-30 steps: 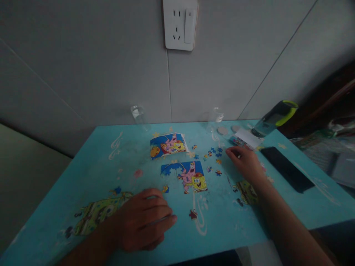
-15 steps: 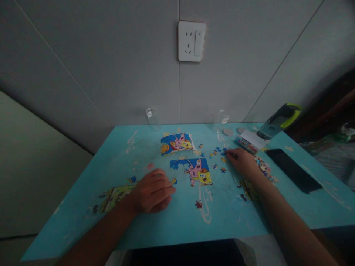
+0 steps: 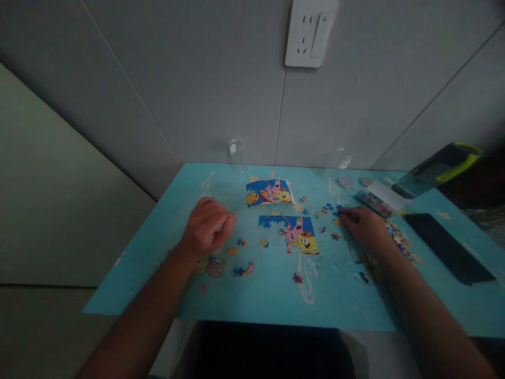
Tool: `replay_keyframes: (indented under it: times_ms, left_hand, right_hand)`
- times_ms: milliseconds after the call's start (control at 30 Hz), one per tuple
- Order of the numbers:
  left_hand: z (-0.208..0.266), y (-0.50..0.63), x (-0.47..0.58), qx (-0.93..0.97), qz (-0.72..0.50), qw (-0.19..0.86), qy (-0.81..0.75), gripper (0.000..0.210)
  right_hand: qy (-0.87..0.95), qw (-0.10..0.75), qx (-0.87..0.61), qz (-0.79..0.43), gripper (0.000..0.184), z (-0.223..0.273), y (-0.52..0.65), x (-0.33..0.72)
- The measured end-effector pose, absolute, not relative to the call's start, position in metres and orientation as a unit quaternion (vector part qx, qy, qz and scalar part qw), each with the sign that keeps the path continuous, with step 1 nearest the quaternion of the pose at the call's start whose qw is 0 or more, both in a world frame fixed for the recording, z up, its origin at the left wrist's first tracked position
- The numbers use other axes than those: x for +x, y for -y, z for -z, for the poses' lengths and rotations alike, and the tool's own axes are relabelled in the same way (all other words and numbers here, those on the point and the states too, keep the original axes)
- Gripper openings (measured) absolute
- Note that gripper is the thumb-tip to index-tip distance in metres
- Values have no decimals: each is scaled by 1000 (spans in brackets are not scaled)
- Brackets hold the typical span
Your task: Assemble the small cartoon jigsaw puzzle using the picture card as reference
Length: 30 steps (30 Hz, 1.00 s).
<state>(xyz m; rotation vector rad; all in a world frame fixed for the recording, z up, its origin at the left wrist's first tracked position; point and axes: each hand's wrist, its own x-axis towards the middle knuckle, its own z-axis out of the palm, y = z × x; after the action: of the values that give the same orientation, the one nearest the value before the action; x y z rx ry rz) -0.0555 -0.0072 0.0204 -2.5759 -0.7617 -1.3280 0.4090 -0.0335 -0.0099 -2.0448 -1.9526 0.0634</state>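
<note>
Left hand (image 3: 207, 227) has lifted off the table & moved up-left, fingers curled, can't tell if it holds a bit. Right hand (image 3: 365, 227) stays flat by loose puzzle bits (image 3: 327, 210), mid-right. Half-done puzzle (image 3: 294, 231) sits mid-frame, so sorting goes on.

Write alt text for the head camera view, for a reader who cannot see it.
A person's two bare hands rest on a turquoise table strewn with cartoon jigsaw pieces: the left hand near the left edge, the right hand by scattered small blue pieces. Between them lies a partly assembled blue cartoon puzzle, with a printed reference picture behind it.
</note>
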Motion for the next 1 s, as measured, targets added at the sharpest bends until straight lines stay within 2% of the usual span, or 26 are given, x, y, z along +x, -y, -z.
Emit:
replay_keyframes:
  times_ms: [200,400,600,833,1000]
  left_hand:
    - [-23,-10,-84,-771,472,149,401,21]
    - [-22,-19,-113,-742,465,202,439,24]
    - [-23,-21,-115,-741,453,179,463,28]
    - [-23,-19,-103,-825,377,149,393,29]
    - [-24,-18,-103,-825,389,137,386,29]
  right_hand:
    - [679,137,-721,-19,35,10,33,411]
    - [668,134,-732,-14,34,11,32,411]
    - [663,132,-737,-16,34,15,30,416]
    - [662,122,-740,-14,35,14,32,417]
    - [657,118,-745,-10,35,10,33,414]
